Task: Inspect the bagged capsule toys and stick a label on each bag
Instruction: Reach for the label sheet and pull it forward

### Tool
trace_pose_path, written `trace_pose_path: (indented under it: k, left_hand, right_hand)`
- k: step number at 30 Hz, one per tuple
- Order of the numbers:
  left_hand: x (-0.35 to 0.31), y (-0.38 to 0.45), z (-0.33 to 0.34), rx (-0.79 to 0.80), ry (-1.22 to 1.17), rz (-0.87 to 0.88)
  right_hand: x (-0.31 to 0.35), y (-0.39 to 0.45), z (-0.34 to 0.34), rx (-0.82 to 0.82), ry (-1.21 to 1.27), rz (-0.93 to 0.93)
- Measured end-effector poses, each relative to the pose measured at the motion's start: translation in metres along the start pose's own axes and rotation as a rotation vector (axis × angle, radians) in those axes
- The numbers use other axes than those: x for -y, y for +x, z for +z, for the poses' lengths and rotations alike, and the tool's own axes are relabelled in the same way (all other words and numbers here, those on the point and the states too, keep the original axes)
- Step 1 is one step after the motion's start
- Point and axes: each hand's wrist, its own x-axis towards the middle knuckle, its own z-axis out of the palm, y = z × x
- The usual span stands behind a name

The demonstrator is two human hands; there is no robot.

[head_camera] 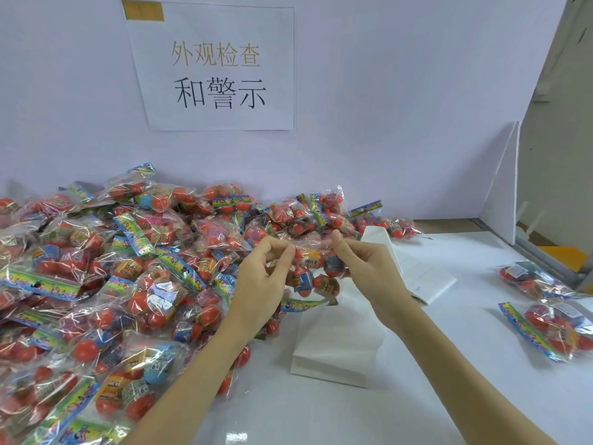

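I hold one clear bag of red capsule toys (316,273) up over the white table, its colourful header card hanging at the bottom. My left hand (264,274) pinches the bag's upper left edge between thumb and fingers. My right hand (364,263) pinches its upper right edge. A big pile of the same bags (106,277) covers the left half of the table, reaching back to the wall. Two more bags (552,313) lie apart at the right edge. White label sheets (340,342) lie under and behind my hands.
A white paper sign with printed characters (218,69) is taped to the back wall. A white partition board (500,187) stands at the right rear, with a metal frame and a yellow thing (558,255) beyond it. Bare white tabletop (385,412) lies near me.
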Motion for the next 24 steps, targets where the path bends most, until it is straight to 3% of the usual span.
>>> trace_pose_path:
  k: [6, 12, 18, 24]
  left_hand:
    - [0.0037, 0.0030, -0.0015, -0.054, 0.022, -0.004]
    - [0.0035, 0.0023, -0.0013, 0.048, -0.128, -0.082]
    - [0.0031, 0.0025, -0.0007, 0.061, 0.016, 0.018]
    - [0.0070, 0.0049, -0.0007, 0.086, 0.024, 0.001]
  right_hand:
    - [-0.0013, 0.0011, 0.0027, 0.048, 0.033, 0.064]
    - [-0.0049, 0.0012, 0.0001, 0.034, 0.067, 0.098]
    - [-0.0040, -0.0014, -0.0006, 0.100, 0.166, 0.131]
    - [-0.0027, -0.0026, 0.0018, 0.100, 0.162, 0.132]
